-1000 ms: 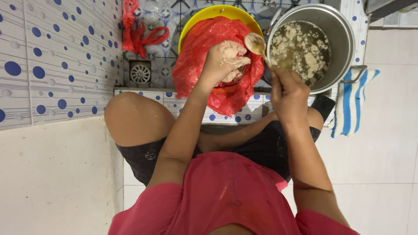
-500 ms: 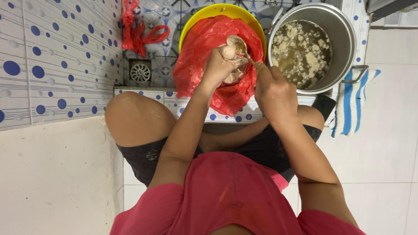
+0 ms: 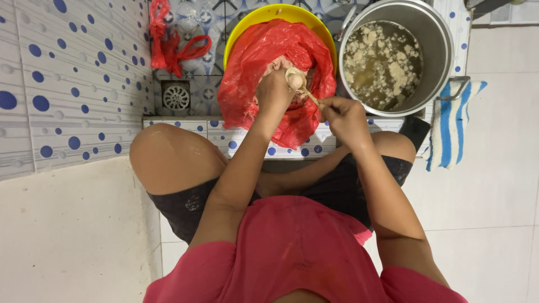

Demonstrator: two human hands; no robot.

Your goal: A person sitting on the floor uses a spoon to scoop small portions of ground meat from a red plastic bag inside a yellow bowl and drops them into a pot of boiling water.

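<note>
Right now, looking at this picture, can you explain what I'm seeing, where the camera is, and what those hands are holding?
The camera sits on a person's head and looks straight down, so you see their red shirt, knees and two bare arms. The left hand rests in a yellow basin lined with a red plastic bag of pale paste. The right hand holds a spoon whose bowl carries a small lump of that paste beside the left hand. To the right stands a metal pot of liquid with pale pieces floating in it. A striped cloth lies beside the pot, and a floor drain shows at left.
</note>
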